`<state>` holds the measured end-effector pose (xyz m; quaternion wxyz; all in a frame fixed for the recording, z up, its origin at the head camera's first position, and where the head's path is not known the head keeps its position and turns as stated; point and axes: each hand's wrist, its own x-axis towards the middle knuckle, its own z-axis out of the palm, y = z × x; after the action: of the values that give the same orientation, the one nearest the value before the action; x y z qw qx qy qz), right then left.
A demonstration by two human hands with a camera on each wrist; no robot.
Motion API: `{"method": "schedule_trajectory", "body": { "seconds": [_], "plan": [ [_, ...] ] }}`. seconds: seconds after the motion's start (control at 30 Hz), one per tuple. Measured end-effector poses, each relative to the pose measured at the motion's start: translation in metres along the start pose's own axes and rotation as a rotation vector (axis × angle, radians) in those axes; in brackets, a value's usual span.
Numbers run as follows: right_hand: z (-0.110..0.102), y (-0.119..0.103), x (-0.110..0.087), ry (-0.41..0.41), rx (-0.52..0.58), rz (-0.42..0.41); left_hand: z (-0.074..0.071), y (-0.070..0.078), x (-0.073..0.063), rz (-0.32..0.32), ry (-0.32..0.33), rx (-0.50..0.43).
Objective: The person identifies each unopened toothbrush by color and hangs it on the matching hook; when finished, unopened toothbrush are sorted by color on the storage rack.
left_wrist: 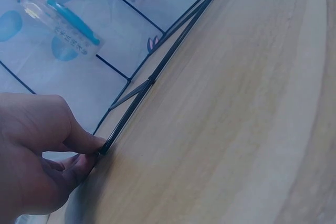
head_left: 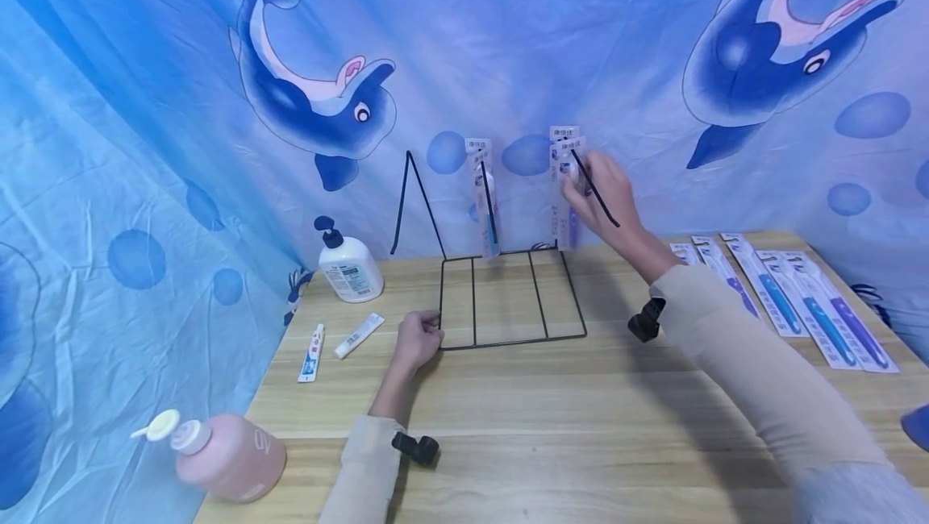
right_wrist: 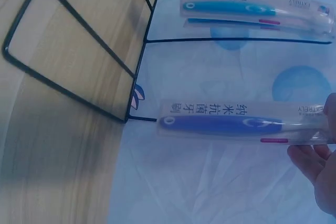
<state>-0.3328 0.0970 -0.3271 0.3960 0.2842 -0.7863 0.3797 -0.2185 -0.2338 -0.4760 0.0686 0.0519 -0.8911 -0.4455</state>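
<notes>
At the black wire rack [head_left: 474, 306]'s right prong [head_left: 595, 188], the right hand [head_left: 611, 197] pinches a purple-handled toothbrush pack [right_wrist: 220, 124] lettered "EXTRELY" and "纳米抗菌牙刷". The left hand [head_left: 418, 340] pinches the rack's left edge. A teal-handled toothbrush pack [right_wrist: 231, 9] hangs on its middle prong [head_left: 488, 201].

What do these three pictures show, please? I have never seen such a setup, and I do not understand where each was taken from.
There is no machine here, only a person's two bare hands. The wide picture is taken from the head, looking down; the other two are taken from the left and right wrists. The left hand pinches the base of a black wire rack. The right hand holds a purple-handled toothbrush pack at the rack's right end. Teal-handled toothbrush packs hang at its middle. More toothbrush packs lie to the right on the wooden table. On the left are a white pump bottle, a pink pump bottle and two small tubes, probably toothpaste.
</notes>
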Motion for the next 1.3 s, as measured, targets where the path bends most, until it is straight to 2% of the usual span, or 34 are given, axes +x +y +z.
{"method": "schedule_trajectory", "body": {
  "seconds": [0.2, 0.33, 0.47, 0.63, 0.77, 0.97, 1.17, 1.3],
  "plan": [
    [0.007, 0.008, 0.005, 0.000, 0.001, 0.010, 0.000, 0.000, 0.000, -0.006, 0.003, -0.010],
    [0.006, 0.010, 0.004, -0.027, -0.018, 0.042, 0.001, 0.000, 0.000, -0.007, 0.006, -0.008],
    [-0.004, 0.013, 0.000, -0.138, -0.070, 0.150, 0.001, 0.000, -0.001, 0.001, 0.003, -0.007],
    [-0.034, 0.034, -0.010, -0.329, -0.166, 0.344, 0.001, -0.001, 0.000, 0.008, 0.005, -0.010],
    [-0.061, 0.069, -0.028, -0.443, -0.266, 0.451, 0.001, -0.001, 0.001, 0.010, 0.006, -0.005],
    [-0.089, 0.126, -0.069, -0.597, -0.365, 0.586, 0.002, -0.003, 0.004, 0.007, 0.012, -0.003],
    [-0.093, 0.156, -0.109, -0.705, -0.402, 0.741, 0.002, -0.003, 0.003, 0.012, 0.014, -0.012],
    [-0.090, 0.163, -0.124, -0.693, -0.426, 0.803, 0.002, -0.003, 0.002, 0.044, 0.020, -0.028]
  ]
}}
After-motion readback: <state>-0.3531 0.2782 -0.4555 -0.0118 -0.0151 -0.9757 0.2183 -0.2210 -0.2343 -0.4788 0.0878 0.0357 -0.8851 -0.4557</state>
